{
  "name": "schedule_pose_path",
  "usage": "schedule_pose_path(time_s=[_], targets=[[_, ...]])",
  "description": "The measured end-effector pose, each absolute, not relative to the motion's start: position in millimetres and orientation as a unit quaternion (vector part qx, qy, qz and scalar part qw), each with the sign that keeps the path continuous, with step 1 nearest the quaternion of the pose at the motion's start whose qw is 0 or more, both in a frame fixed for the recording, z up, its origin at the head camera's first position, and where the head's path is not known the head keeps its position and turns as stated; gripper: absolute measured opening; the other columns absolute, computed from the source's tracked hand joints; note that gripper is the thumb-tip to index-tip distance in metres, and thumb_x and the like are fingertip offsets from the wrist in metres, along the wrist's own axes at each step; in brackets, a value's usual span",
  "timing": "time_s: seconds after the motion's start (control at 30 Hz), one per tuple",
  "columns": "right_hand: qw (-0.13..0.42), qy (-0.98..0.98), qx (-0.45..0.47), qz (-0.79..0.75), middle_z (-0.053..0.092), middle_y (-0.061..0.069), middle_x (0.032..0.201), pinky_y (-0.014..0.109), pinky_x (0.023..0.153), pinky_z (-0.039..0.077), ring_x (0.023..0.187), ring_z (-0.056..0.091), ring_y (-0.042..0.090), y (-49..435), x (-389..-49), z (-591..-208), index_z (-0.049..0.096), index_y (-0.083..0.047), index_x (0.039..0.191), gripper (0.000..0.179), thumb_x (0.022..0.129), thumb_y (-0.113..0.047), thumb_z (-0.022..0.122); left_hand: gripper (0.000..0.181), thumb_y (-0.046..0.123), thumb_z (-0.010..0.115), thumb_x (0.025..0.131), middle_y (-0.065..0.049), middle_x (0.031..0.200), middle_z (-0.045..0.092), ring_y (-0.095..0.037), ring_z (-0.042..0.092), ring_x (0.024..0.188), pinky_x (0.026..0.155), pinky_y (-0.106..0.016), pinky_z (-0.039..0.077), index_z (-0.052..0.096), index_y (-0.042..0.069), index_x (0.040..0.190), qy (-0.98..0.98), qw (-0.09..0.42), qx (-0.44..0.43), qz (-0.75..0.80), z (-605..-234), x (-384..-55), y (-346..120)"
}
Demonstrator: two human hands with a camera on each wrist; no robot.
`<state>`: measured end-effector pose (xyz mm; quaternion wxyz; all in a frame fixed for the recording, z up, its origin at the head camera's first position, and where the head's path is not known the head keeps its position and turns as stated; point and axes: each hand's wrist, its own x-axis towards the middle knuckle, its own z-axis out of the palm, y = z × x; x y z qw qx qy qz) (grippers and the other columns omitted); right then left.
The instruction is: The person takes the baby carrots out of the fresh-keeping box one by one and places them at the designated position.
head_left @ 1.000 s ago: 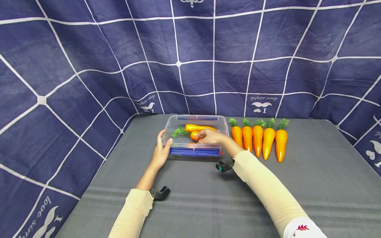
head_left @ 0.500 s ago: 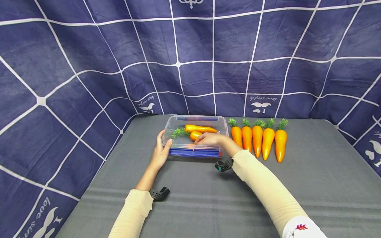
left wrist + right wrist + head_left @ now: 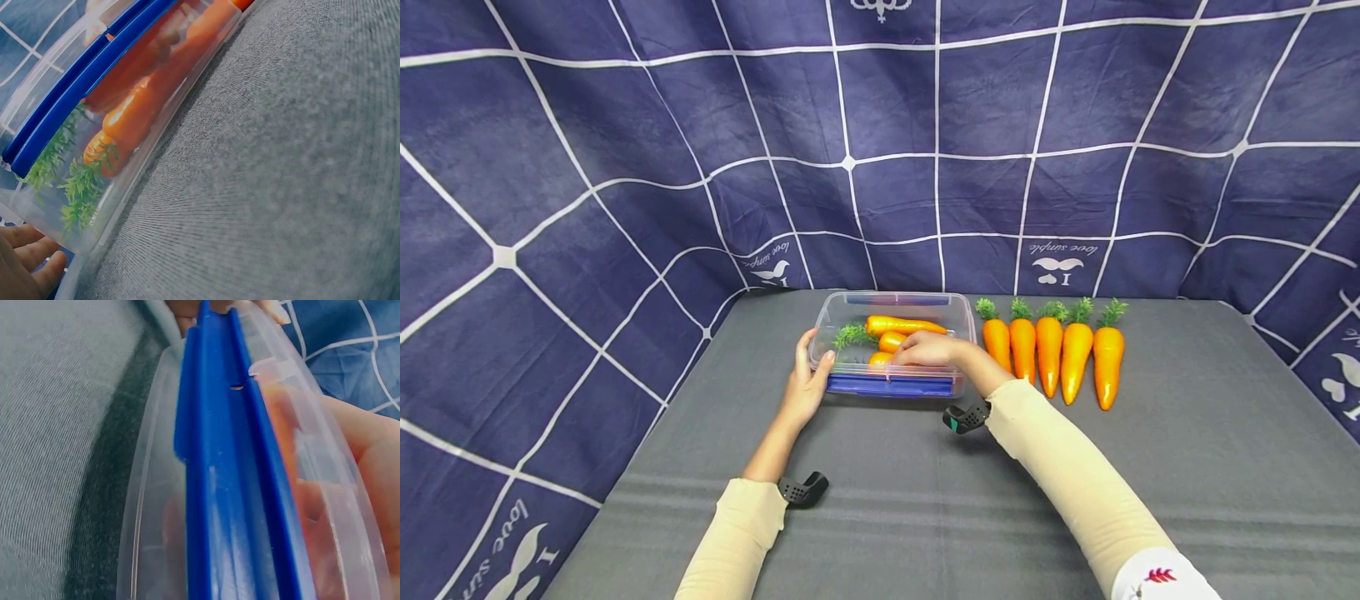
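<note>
A clear plastic container [image 3: 961, 310] with blue side clips sits on the grey table. My left hand [image 3: 805, 385] grips its left front corner, thumb at the front and fingers along the side. Inside, a glossy carrot [image 3: 904, 324] lies along the back, and a second carrot [image 3: 891, 342] lies in front of it, leaves to the left. My right hand [image 3: 927, 348] reaches in over the right side, holding a third carrot [image 3: 880, 359] low by the front wall. Through that wall the left wrist view shows a carrot [image 3: 128, 122] with green leaves. My right fingertips are partly hidden.
Right of the container several more carrots [image 3: 1077, 354] lie in a row, leaves toward the back. A blue cloth [image 3: 895, 200] with white lines hangs behind and at the left. The grey table [image 3: 880, 500] stretches in front of the container.
My right hand has moved slightly within the container toward the front wall, and the front carrot's top end now shows beside my fingers. My left hand and the container have stayed in place.
</note>
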<state>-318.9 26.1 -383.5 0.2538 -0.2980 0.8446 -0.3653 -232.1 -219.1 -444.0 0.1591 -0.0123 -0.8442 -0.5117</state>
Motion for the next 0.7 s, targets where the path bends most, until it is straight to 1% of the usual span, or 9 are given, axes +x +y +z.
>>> schedule_pose_path(time_s=[0.03, 0.1, 0.17, 0.27, 0.33, 0.43, 0.57, 0.7], targets=[[0.251, 0.844, -0.279, -0.384, 0.059, -0.002, 0.081, 0.026, 0.078, 0.04, 0.08, 0.051, 0.013, 26, -318, -383, 0.07, -0.002, 0.094, 0.028, 0.089, -0.029, 0.064, 0.055, 0.032, 0.051, 0.101, -0.027, 0.143, 0.042, -0.044, 0.046, 0.123, 0.102, -0.059, 0.032, 0.027, 0.021, 0.15, -0.843, 0.161, -0.015, -0.512, -444, -232, -219], [0.242, 0.838, -0.236, -0.429, 0.06, 0.0, 0.085, 0.026, 0.078, 0.04, 0.082, 0.051, 0.014, 27, -316, -381, 0.071, -0.002, 0.1, 0.034, 0.089, -0.033, 0.065, 0.055, 0.031, 0.051, 0.101, -0.026, 0.144, 0.042, -0.043, 0.046, 0.122, 0.102, -0.058, 0.032, 0.027, 0.02, 0.149, -0.842, 0.164, -0.019, -0.513, -444, -233, -218], [0.232, 0.824, -0.194, -0.48, 0.059, 0.002, 0.085, 0.026, 0.074, 0.04, 0.08, 0.051, 0.015, 27, -316, -380, 0.07, 0.0, 0.104, 0.038, 0.09, -0.035, 0.064, 0.055, 0.03, 0.052, 0.101, -0.026, 0.143, 0.042, -0.043, 0.047, 0.12, 0.101, -0.058, 0.033, 0.028, 0.02, 0.149, -0.84, 0.167, -0.022, -0.517, -443, -233, -218], [0.199, 0.8, -0.161, -0.542, 0.063, 0.004, 0.09, 0.024, 0.071, 0.043, 0.078, 0.054, 0.014, 28, -316, -379, 0.066, 0.002, 0.118, 0.044, 0.094, -0.034, 0.06, 0.054, 0.029, 0.052, 0.101, -0.027, 0.142, 0.043, -0.042, 0.049, 0.118, 0.1, -0.057, 0.033, 0.029, 0.02, 0.149, -0.836, 0.168, -0.021, -0.521, -444, -233, -217], [0.178, 0.779, -0.14, -0.585, 0.064, 0.006, 0.093, 0.024, 0.07, 0.045, 0.077, 0.056, 0.013, 29, -316, -378, 0.062, 0.002, 0.124, 0.046, 0.096, -0.034, 0.057, 0.054, 0.028, 0.052, 0.101, -0.026, 0.143, 0.042, -0.042, 0.047, 0.12, 0.101, -0.058, 0.032, 0.029, 0.02, 0.149, -0.835, 0.169, -0.021, -0.523, -445, -232, -218], [0.141, 0.737, -0.107, -0.652, 0.063, 0.006, 0.097, 0.023, 0.07, 0.047, 0.077, 0.058, 0.011, 31, -317, -377, 0.057, 0.002, 0.13, 0.047, 0.099, -0.033, 0.054, 0.054, 0.029, 0.052, 0.101, -0.026, 0.143, 0.042, -0.043, 0.046, 0.122, 0.101, -0.059, 0.032, 0.029, 0.021, 0.149, -0.837, 0.169, -0.018, -0.52, -446, -232, -218], [0.092, 0.671, -0.07, -0.732, 0.061, 0.002, 0.088, 0.022, 0.065, 0.048, 0.071, 0.057, 0.01, 36, -318, -373, 0.055, 0.006, 0.128, 0.046, 0.1, -0.03, 0.053, 0.055, 0.031, 0.052, 0.101, -0.027, 0.14, 0.044, -0.044, 0.047, 0.122, 0.1, -0.059, 0.033, 0.028, 0.021, 0.149, -0.842, 0.167, -0.013, -0.513, -446, -232, -218], [0.059, 0.627, -0.05, -0.775, 0.062, -0.001, 0.076, 0.023, 0.054, 0.049, 0.059, 0.057, 0.009, 44, -316, -366, 0.056, 0.006, 0.118, 0.04, 0.1, -0.03, 0.053, 0.055, 0.031, 0.052, 0.101, -0.027, 0.139, 0.046, -0.043, 0.048, 0.12, 0.1, -0.059, 0.033, 0.028, 0.021, 0.149, -0.842, 0.167, -0.014, -0.513, -446, -232, -218]])
